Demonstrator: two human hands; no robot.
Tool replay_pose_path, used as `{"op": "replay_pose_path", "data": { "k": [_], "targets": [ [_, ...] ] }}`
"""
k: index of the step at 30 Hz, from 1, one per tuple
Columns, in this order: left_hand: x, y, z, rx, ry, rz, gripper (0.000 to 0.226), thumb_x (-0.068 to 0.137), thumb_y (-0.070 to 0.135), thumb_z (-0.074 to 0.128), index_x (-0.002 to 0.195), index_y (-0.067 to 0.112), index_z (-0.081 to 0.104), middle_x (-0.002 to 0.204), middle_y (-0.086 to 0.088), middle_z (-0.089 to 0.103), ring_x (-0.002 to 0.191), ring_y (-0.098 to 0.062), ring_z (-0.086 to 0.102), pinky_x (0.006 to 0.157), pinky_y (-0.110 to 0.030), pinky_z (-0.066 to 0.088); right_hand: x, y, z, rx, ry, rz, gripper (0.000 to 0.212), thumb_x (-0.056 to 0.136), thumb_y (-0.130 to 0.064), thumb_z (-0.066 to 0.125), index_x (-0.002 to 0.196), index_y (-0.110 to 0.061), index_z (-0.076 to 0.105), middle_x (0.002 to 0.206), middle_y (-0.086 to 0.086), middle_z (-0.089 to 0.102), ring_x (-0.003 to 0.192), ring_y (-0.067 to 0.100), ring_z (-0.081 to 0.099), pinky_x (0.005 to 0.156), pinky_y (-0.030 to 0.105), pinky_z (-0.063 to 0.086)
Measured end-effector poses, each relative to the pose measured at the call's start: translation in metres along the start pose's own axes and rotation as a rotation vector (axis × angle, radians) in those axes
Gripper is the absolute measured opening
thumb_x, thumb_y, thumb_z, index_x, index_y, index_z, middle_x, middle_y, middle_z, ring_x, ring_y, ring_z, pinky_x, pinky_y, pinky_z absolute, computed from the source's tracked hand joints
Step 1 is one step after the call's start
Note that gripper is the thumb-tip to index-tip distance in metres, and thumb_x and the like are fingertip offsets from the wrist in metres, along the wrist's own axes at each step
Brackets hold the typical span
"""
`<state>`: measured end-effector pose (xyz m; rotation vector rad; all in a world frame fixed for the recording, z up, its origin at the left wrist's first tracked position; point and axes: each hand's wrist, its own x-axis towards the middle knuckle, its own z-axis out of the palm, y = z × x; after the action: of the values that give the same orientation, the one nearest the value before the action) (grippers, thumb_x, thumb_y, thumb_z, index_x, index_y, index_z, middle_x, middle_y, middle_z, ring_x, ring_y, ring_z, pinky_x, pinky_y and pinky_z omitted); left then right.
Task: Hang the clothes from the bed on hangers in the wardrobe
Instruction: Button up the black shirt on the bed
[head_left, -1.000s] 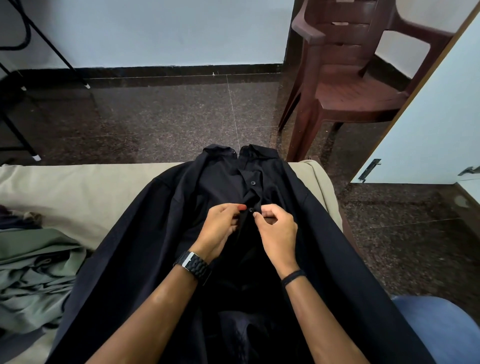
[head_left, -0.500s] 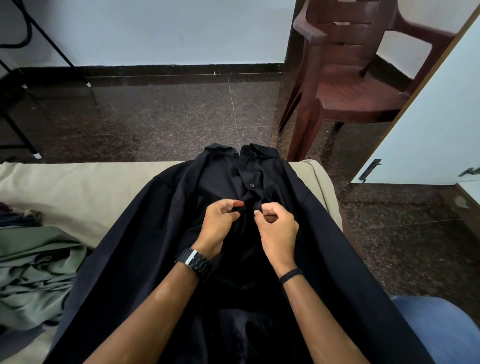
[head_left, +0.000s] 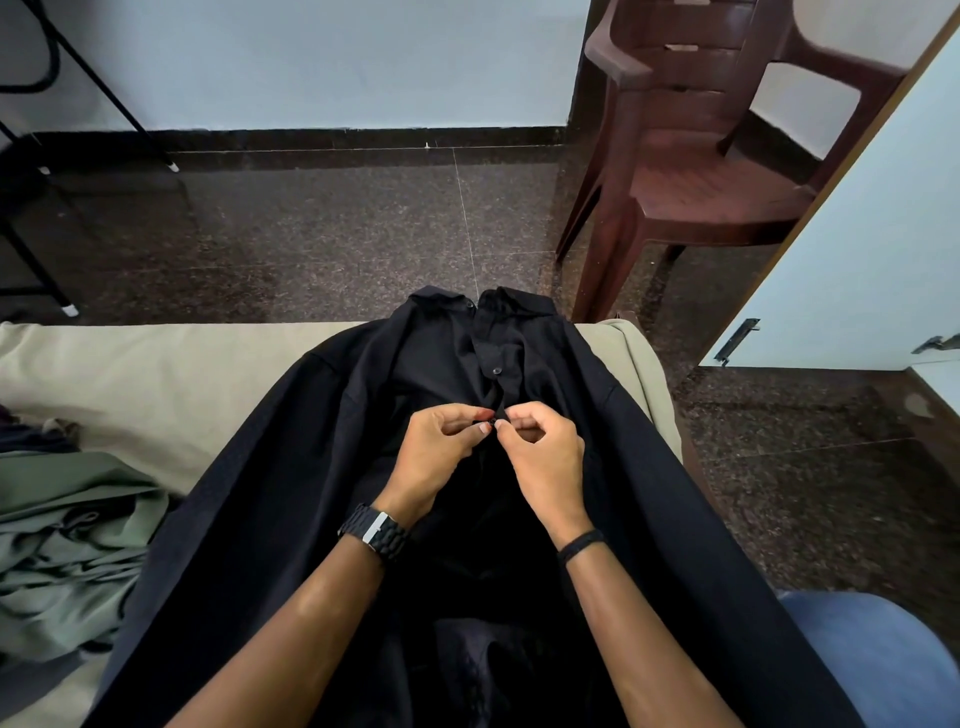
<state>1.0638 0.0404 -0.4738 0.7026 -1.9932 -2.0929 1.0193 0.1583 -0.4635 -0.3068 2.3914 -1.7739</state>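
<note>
Left hand (head_left: 434, 457) and right hand (head_left: 540, 454) meet fingertip to fingertip; both pinching, forearms converging.

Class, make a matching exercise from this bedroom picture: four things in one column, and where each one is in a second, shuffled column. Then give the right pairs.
Things
1. black shirt
2. green garment
3. brown plastic chair
4. wristwatch

Places
A. standing on the floor beyond the bed
B. on the left wrist
C. spread on the bed, its front pinched by both the left hand and the right hand
D. crumpled at the bed's left side

Pairs: 1-C, 2-D, 3-A, 4-B
</note>
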Motion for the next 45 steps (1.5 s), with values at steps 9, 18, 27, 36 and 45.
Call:
{"op": "replay_pose_path", "data": {
  "k": [9, 18, 27, 36, 45],
  "targets": [
    [0.0, -0.003, 0.003, 0.004, 0.062, 0.077, 0.014, 0.085, 0.004, 0.068, 0.087, 0.017, 0.073, 0.082, 0.002, 0.075, 0.078, -0.003, 0.069, 0.067, -0.011, 0.048, 0.001, 0.006, 0.0, 0.224, -0.063, 0.136, 0.019, 0.089, -0.013, 0.062, 0.075, -0.024, 0.07, 0.07, -0.005, 0.07, 0.07, 0.008, 0.068, 0.06, 0.021, 0.054],
    [-0.003, -0.001, 0.003, -0.134, 0.03, 0.025, 0.015, 0.085, -0.002, 0.066, 0.085, 0.011, 0.073, 0.077, 0.001, 0.073, 0.074, -0.005, 0.068, 0.065, -0.012, 0.049, 0.001, 0.008, -0.005, 0.497, -0.187, 0.247, 0.007, 0.089, -0.003, 0.064, 0.087, -0.004, 0.07, 0.077, 0.008, 0.072, 0.074, 0.017, 0.071, 0.063, 0.022, 0.055],
    [-0.007, 0.0, 0.006, 0.182, 0.113, 0.132, 0.01, 0.086, 0.008, 0.069, 0.082, 0.017, 0.071, 0.079, 0.004, 0.072, 0.072, -0.002, 0.064, 0.07, -0.014, 0.048, 0.002, 0.009, -0.009, 0.551, -0.219, 0.305, 0.006, 0.088, -0.001, 0.065, 0.085, -0.003, 0.069, 0.077, 0.009, 0.071, 0.072, 0.016, 0.07, 0.064, 0.023, 0.055],
    [-0.019, 0.008, 0.014, 0.386, 0.132, 0.243, 0.015, 0.089, 0.026, 0.065, 0.075, 0.028, 0.071, 0.071, 0.012, 0.071, 0.071, 0.001, 0.065, 0.068, -0.011, 0.047, -0.004, 0.008, -0.001, 0.208, -0.047, 0.11, 0.006, 0.087, -0.01, 0.068, 0.081, -0.013, 0.07, 0.073, 0.003, 0.071, 0.062, 0.01, 0.069, 0.06, 0.018, 0.054],
    [-0.011, 0.009, 0.001, -0.284, -0.108, -0.159, 0.026, 0.094, 0.008, 0.055, 0.073, 0.015, 0.069, 0.07, 0.005, 0.069, 0.068, -0.006, 0.064, 0.063, -0.016, 0.051, -0.005, 0.0, -0.013, 0.449, -0.176, 0.228, 0.014, 0.087, -0.002, 0.064, 0.077, -0.009, 0.07, 0.071, 0.003, 0.069, 0.067, 0.014, 0.069, 0.064, 0.024, 0.056]
  ]
}}
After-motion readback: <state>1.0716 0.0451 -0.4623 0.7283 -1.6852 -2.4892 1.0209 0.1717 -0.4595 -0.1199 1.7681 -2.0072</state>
